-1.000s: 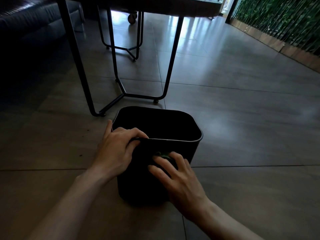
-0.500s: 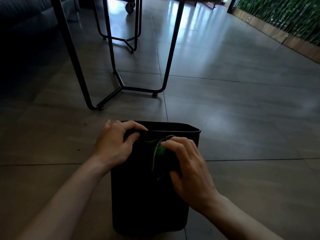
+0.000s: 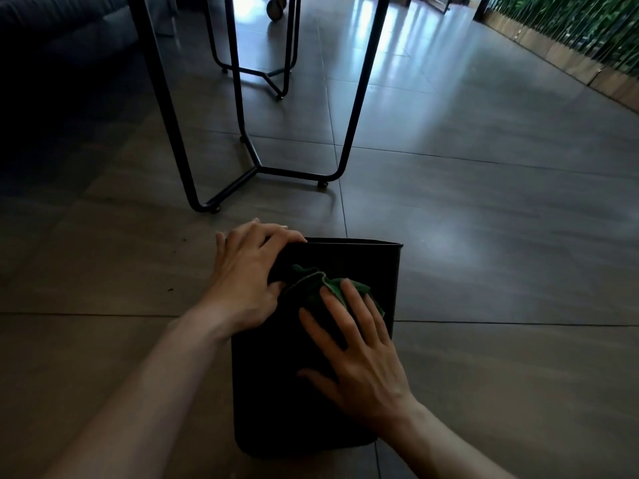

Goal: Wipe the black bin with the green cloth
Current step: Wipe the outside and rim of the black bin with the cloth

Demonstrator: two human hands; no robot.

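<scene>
fingers (image 3: 356, 316) of the right hand (image 3: 359, 357) lie straight and spread wide, flat on the green cloth (image 3: 311, 285), pressing it against the near wall of the black bin (image 3: 276, 392). only the cloth's upper part shows, crumpled above and between those fingertips. the left hand (image 3: 245, 271) holds the bin at its upper left corner: its fingers curl over the rim there, and the thumb rests on the near wall just beside the cloth's left edge. the bin stands on the tiled floor (image 3: 484, 254) straight in front of the person, leaning away from the camera so its near wall faces up and the opening cannot be seen. both bare forearms reach in from the lower edge. beyond the bin stands a black metal table frame (image 3: 356, 108), its feet on the tiles, with a second frame behind it. a dark sofa (image 3: 52, 32) sits at the far left, and a green plant wall (image 3: 570, 29) runs along the far right.
</scene>
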